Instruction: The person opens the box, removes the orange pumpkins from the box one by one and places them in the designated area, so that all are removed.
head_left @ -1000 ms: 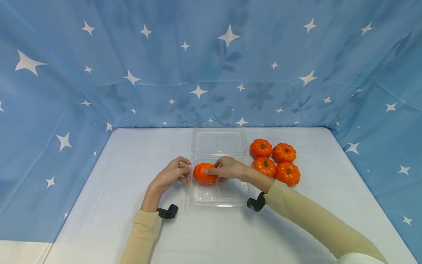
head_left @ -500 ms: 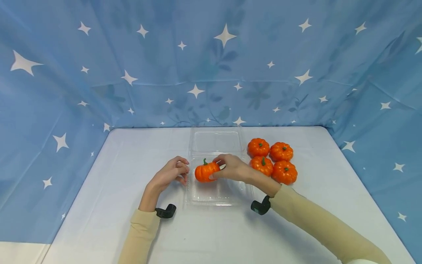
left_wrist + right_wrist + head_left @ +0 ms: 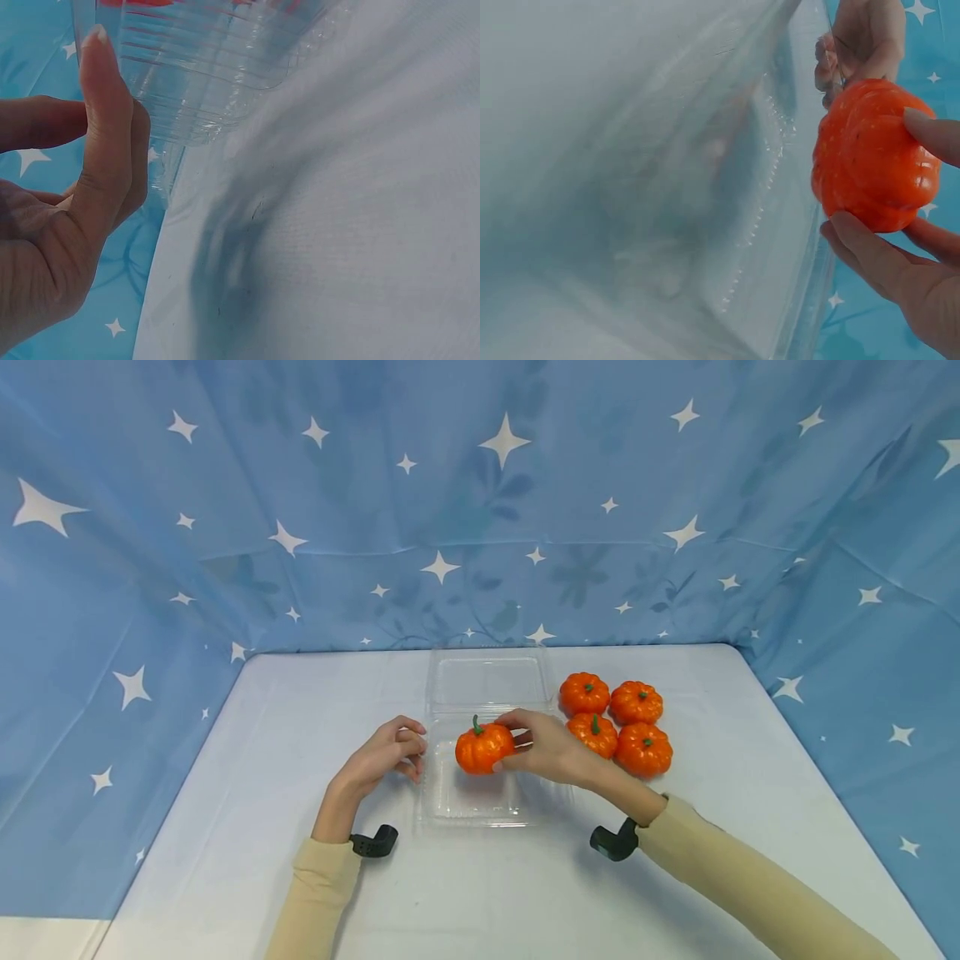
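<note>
My right hand point(image 3: 547, 747) grips a small orange toy pumpkin point(image 3: 483, 749) from its right side, thumb and fingers around it. Its green stem points upward, and it is held over the near half of a clear plastic clamshell container point(image 3: 450, 806). The right wrist view shows the pumpkin point(image 3: 874, 154) between thumb and fingertips, its stem hidden. My left hand point(image 3: 386, 752) stays at the container's left edge with fingers loosely bent. Seen from the left wrist, a fingertip of the left hand point(image 3: 105, 142) is right at the container's wall point(image 3: 199, 82).
Several more pumpkins point(image 3: 592, 735) sit grouped right of the container. The container's lid point(image 3: 487, 681) lies opened toward the back of the white table point(image 3: 322, 702). A blue star-patterned curtain point(image 3: 375, 527) surrounds the far side and flanks.
The pumpkin has been lifted and turned from lying tilted to stem up, then shifted slightly right with my right hand. My left hand has barely moved.
</note>
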